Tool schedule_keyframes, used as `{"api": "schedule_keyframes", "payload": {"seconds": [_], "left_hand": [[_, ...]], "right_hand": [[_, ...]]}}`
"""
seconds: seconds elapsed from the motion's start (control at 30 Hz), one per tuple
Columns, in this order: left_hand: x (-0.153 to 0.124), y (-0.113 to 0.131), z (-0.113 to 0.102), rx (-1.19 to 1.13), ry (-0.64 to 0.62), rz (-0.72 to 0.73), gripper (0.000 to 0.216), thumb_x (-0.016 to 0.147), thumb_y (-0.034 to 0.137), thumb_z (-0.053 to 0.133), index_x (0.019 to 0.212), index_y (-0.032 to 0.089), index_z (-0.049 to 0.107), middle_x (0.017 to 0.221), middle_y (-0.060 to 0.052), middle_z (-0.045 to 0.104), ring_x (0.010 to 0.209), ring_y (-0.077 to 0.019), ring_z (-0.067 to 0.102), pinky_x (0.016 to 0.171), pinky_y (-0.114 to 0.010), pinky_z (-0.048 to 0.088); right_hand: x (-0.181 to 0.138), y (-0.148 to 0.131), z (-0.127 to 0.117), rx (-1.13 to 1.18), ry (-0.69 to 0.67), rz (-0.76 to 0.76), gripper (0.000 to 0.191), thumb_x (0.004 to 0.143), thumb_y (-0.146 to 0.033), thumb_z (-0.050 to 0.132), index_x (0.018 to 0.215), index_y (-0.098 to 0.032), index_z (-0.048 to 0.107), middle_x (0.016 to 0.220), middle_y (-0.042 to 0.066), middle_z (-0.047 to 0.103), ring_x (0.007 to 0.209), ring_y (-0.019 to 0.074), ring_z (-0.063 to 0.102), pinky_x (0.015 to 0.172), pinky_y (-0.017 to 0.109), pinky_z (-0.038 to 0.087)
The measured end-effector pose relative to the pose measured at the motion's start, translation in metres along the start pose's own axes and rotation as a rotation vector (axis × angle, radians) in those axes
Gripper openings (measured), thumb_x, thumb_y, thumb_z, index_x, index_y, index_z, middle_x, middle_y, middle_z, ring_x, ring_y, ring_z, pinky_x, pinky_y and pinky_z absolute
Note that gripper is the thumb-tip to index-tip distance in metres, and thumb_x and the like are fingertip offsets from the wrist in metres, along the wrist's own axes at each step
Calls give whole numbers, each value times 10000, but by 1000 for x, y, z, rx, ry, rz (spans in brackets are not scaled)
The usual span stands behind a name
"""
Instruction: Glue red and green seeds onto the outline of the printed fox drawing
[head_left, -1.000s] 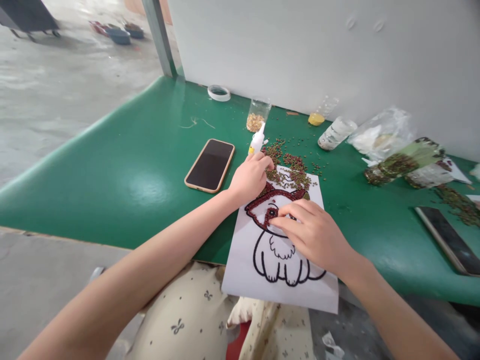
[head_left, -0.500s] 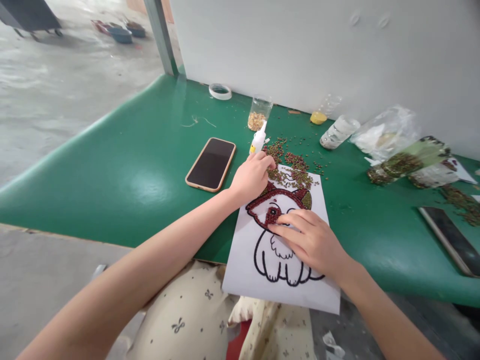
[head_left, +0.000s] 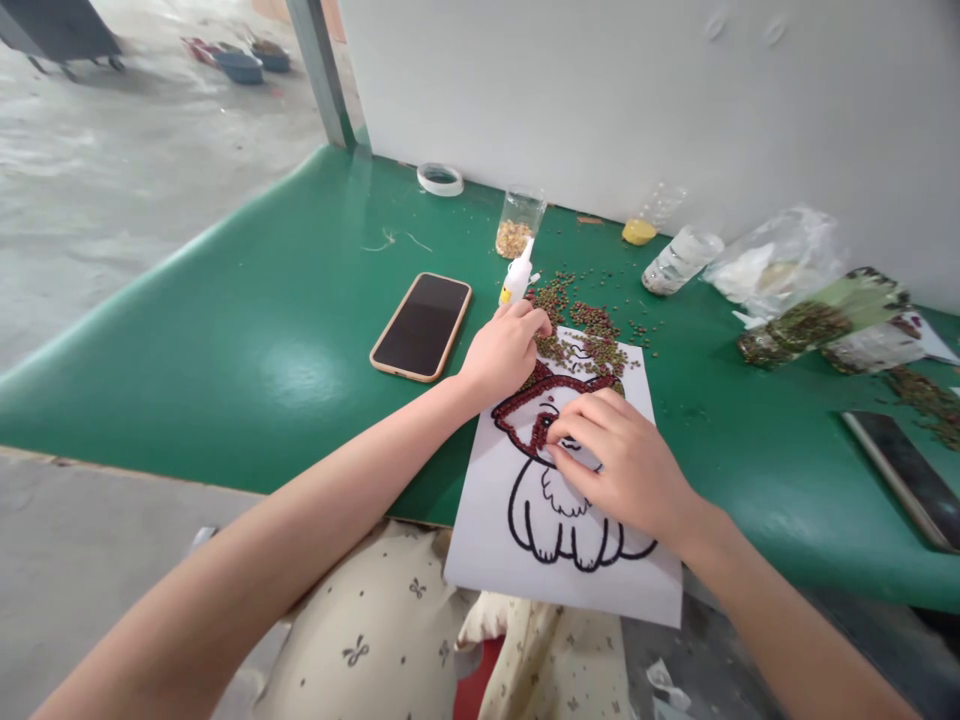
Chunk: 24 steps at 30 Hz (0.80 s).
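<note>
A sheet of white paper (head_left: pixel 480 550) bears a black outline drawing of a sitting animal, its head partly covered with red beans (head_left: pixel 517 412). My right hand (head_left: pixel 619 460) is over the drawn face, thumb and forefinger drawn together beside the eye; anything pinched there is too small to make out. My left hand (head_left: pixel 506 350) rests at the paper's upper left edge, fingers curled down beside loose green and brown beans (head_left: pixel 592 352). Its fingertips are partly hidden. Just beyond it stands a white glue bottle (head_left: pixel 516 277) with a pointed nozzle.
A phone (head_left: pixel 422 326) lies left on the green table (head_left: pixel 262 340). Behind are a tape roll (head_left: pixel 440 180) and a clear cup (head_left: pixel 520 222) with yellowish grains. Rightward lie a clear container (head_left: pixel 681 260), a plastic bag (head_left: pixel 780 260), a seed-filled bottle (head_left: pixel 817 318) and a dark phone-like slab (head_left: pixel 900 480).
My right hand has lifted slightly and moved a little up the page, its thumb and forefinger now bent toward each other. My left hand stays in place.
</note>
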<state>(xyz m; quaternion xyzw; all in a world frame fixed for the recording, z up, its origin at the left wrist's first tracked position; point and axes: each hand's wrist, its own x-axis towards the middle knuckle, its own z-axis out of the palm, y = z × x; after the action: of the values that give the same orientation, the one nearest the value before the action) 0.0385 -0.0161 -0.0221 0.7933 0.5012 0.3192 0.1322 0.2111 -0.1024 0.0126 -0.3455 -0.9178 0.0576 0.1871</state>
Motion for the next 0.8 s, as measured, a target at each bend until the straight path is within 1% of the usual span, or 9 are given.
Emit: {"api": "schedule_keyframes", "payload": {"seconds": [0.17, 0.27, 0.43, 0.67, 0.8], "left_hand": [[0, 0, 0, -5, 2, -1, 322, 786, 23, 335, 919, 186, 578, 1003, -74, 581, 1001, -203, 516, 894, -359, 443], [0, 1, 0, -6, 6, 3, 316, 791, 23, 333, 910, 188, 574, 997, -72, 585, 995, -203, 516, 889, -359, 443], [-1, 1, 0, 1, 3, 6, 310, 792, 24, 332, 903, 184, 574, 991, -70, 587, 981, -201, 518, 882, -352, 441], [-1, 1, 0, -1, -1, 0, 325, 792, 27, 324, 920, 181, 581, 1008, -75, 588, 1002, -207, 513, 887, -353, 439], [0, 0, 0, -1, -1, 7, 319, 785, 24, 332, 908, 186, 578, 994, -71, 584, 1004, -205, 514, 891, -356, 437]], "right_hand": [[5, -2, 6, -49, -79, -34, 96, 836, -123, 548, 768, -170, 597, 808, 47, 605, 802, 193, 496, 741, 335, 430], [5, 1, 6, -77, -113, -100, 109, 862, -131, 530, 789, -166, 602, 806, 48, 597, 795, 192, 490, 744, 335, 423], [3, 5, 3, -110, -130, -178, 157, 920, -164, 477, 839, -158, 611, 823, 56, 595, 800, 190, 492, 745, 330, 417], [3, 4, 4, -202, -183, -205, 154, 920, -150, 470, 854, -161, 608, 856, 56, 602, 835, 196, 508, 758, 337, 415], [3, 3, 4, -238, -184, -237, 128, 906, -137, 487, 854, -159, 601, 890, 59, 608, 851, 201, 509, 758, 338, 415]]}}
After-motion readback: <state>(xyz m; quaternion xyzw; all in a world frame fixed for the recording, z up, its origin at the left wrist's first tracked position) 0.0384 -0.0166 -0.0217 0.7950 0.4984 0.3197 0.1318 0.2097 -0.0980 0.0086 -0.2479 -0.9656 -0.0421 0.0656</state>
